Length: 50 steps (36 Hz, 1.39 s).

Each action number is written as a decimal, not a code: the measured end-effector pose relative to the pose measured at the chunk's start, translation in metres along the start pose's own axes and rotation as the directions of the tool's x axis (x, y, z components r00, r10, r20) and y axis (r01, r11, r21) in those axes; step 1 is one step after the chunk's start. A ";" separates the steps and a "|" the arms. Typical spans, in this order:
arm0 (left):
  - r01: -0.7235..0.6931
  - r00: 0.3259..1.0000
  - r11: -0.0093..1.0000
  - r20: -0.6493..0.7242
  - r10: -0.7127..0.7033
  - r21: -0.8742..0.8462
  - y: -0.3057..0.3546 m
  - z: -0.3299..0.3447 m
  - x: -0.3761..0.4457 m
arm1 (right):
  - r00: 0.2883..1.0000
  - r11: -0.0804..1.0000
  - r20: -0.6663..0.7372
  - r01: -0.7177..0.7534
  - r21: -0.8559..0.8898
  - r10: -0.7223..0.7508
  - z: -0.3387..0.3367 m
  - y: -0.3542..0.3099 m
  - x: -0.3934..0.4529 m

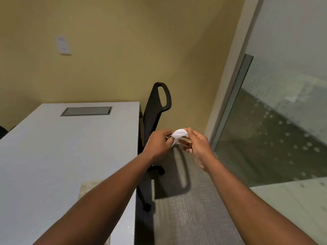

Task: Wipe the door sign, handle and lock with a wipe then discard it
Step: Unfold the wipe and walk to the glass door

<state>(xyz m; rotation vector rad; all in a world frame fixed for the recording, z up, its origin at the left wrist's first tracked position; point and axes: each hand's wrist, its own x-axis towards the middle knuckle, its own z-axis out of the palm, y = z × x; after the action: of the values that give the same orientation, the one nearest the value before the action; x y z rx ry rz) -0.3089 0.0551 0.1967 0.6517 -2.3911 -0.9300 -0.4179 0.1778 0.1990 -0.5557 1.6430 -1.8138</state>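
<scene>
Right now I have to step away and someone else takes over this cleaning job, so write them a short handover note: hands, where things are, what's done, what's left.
Left hand: pinching one end of the white wipe.
Right hand: gripping the other end; the wipe is bunched between both hands, held in the air beside the grey table and in front of the black chair.
Glass door stands to the right. Its sign, handle and lock are not in view, and neither is a bin.
Done: wipe in hand. Whether anything has been wiped cannot be told.
Left: check the sign, handle and lock, wipe as needed, then discard the wipe.
</scene>
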 end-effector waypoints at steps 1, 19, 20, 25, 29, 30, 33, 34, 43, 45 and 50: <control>-0.017 1.000 1.000 0.014 0.017 -0.012 0.007 0.004 0.004 | 1.000 1.000 0.005 0.008 -0.006 -0.008 -0.006 -0.002 0.000; -0.195 0.952 0.957 0.195 0.238 -0.213 0.134 0.134 0.083 | 0.958 0.974 -0.176 0.218 -0.065 -0.226 -0.179 -0.034 0.005; -0.198 0.948 0.952 0.201 0.246 -0.233 0.142 0.142 0.086 | 0.954 0.972 -0.187 0.225 -0.073 -0.235 -0.190 -0.036 0.004; -0.205 0.931 0.930 0.233 0.281 -0.305 0.183 0.179 0.100 | 0.924 0.960 -0.268 0.241 -0.145 -0.273 -0.243 -0.045 -0.001; -0.258 0.913 0.917 0.233 0.334 -0.303 0.209 0.208 0.107 | 0.862 0.951 -0.402 0.262 -0.167 -0.308 -0.280 -0.052 -0.007; -0.275 0.905 0.912 0.238 0.353 -0.306 0.214 0.215 0.109 | 0.843 0.951 -0.441 0.260 -0.169 -0.309 -0.288 -0.053 -0.009; -0.283 0.883 0.900 0.276 0.379 -0.331 0.231 0.235 0.115 | 0.783 0.953 -0.544 0.259 -0.159 -0.303 -0.314 -0.056 -0.014; -0.280 0.876 0.897 0.291 0.385 -0.343 0.237 0.241 0.117 | 0.767 0.953 -0.566 0.258 -0.160 -0.303 -0.322 -0.057 -0.016; -0.319 0.766 0.838 0.399 0.503 -0.443 0.283 0.295 0.135 | 0.596 0.938 -0.725 0.241 -0.248 -0.345 -0.370 -0.065 -0.028; -0.360 0.725 0.820 0.420 0.546 -0.445 0.289 0.311 0.142 | 0.550 0.932 -0.752 0.219 -0.290 -0.363 -0.380 -0.067 -0.029; -0.455 0.604 0.779 0.493 0.627 -0.432 0.313 0.340 0.163 | 0.424 0.924 -0.821 0.164 -0.345 -0.382 -0.403 -0.074 -0.032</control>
<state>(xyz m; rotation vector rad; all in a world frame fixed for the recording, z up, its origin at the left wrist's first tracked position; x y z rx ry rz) -0.7135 0.3277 0.2425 -0.5983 -2.6583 -1.2648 -0.6793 0.4937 0.2196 0.1452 2.5843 -2.3990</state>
